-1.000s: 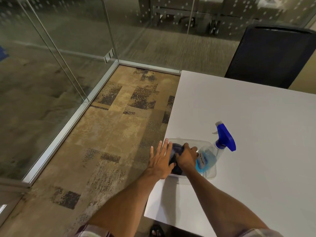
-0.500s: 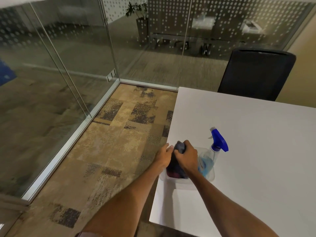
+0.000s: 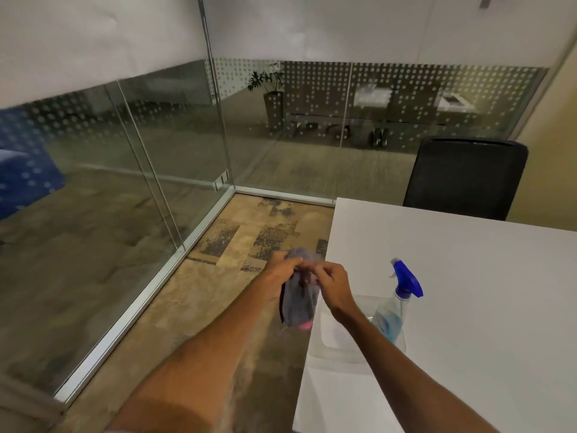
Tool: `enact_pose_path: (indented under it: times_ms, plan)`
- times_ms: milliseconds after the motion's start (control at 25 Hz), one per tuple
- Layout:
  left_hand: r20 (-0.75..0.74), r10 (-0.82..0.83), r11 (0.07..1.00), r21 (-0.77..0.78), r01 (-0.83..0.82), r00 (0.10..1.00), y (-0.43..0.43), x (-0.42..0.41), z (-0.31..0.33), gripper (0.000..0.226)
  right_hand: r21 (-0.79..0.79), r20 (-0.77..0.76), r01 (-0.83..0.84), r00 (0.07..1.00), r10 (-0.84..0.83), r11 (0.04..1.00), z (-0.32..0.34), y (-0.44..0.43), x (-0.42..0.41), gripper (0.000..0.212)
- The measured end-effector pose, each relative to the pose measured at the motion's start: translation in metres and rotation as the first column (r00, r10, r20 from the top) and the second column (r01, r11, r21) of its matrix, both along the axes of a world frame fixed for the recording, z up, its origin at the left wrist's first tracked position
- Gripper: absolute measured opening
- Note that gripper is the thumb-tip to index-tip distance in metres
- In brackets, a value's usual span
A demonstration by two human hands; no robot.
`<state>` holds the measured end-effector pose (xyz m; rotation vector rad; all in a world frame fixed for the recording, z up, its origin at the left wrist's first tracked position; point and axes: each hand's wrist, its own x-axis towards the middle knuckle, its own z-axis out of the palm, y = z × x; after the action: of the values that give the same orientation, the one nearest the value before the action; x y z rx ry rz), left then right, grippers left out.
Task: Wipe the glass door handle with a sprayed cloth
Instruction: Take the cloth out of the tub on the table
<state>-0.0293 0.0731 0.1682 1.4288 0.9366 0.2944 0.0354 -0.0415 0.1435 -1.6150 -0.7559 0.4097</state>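
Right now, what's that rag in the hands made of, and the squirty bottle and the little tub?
The cloth looks like soft grey fabric, maybe microfibre: it droops and bunches between the left hand and right hand. The spray bottle seems clear plastic, showing blue liquid inside, with a glossy blue plastic trigger. The tub looks like thin see-through plastic; the white table shows through it.

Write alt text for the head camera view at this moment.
Both hands, left hand and right hand, hold a grey cloth up beside a white table. A blue-topped spray bottle stands in a clear tray; glass walls enclose the room.
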Motion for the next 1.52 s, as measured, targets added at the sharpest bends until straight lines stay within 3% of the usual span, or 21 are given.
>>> enact_pose_path:
  times_ms: [120, 240, 280, 360, 480, 720, 840, 1000, 1240, 1520]
  plan:
    - [-0.048, -0.157, 0.975, 0.149, 0.163, 0.986, 0.027, -0.033, 0.035, 0.012, -0.033, 0.200, -0.061, 0.978, 0.067, 0.998, 0.027, 0.012, 0.006, 0.029]
    - [-0.056, -0.320, 0.925, 0.197, 0.325, 0.946, 0.041, -0.055, 0.067, 0.018, -0.232, 0.242, -0.365, 0.876, 0.417, 0.902, 0.047, 0.020, 0.027, 0.069]
    - [-0.042, -0.361, 0.912, 0.195, 0.362, 0.932, 0.045, -0.066, 0.078, 0.023, -0.293, 0.224, -0.426, 0.840, 0.495, 0.856, 0.054, 0.024, 0.030, 0.068]
    - [-0.018, -0.427, 0.887, 0.186, 0.423, 0.904, 0.055, -0.085, 0.096, 0.029, -0.372, 0.187, -0.484, 0.796, 0.575, 0.792, 0.070, 0.034, 0.030, 0.046]
    - [-0.053, -0.426, 0.875, 0.231, 0.426, 0.903, 0.069, -0.112, 0.106, 0.020, -0.340, 0.148, -0.567, 0.756, 0.638, 0.750, 0.085, 0.046, 0.022, 0.032]
    - [-0.149, -0.356, 0.851, 0.357, 0.386, 0.922, 0.092, -0.144, 0.096, 0.026, -0.238, 0.093, -0.581, 0.784, 0.614, 0.778, 0.095, 0.053, 0.008, 0.026]
    - [0.058, -0.227, 0.908, 0.375, 0.189, 0.972, 0.093, -0.144, 0.095, 0.028, -0.213, 0.094, -0.556, 0.806, 0.584, 0.803, 0.097, 0.050, 0.008, 0.029]
    - [0.311, -0.085, 0.966, 0.258, 0.002, 0.947, 0.089, -0.129, 0.092, 0.021, -0.136, 0.102, -0.507, 0.847, 0.521, 0.851, 0.096, 0.045, 0.009, 0.029]
    - [0.322, -0.206, 0.954, 0.275, 0.117, 0.924, 0.081, -0.112, 0.088, 0.042, -0.099, 0.055, -0.452, 0.887, 0.458, 0.887, 0.083, 0.032, 0.019, 0.038]
    - [0.342, -0.190, 0.976, 0.168, 0.139, 0.920, 0.078, -0.090, 0.102, 0.024, -0.053, 0.033, -0.385, 0.922, 0.387, 0.921, 0.067, 0.021, 0.029, 0.039]
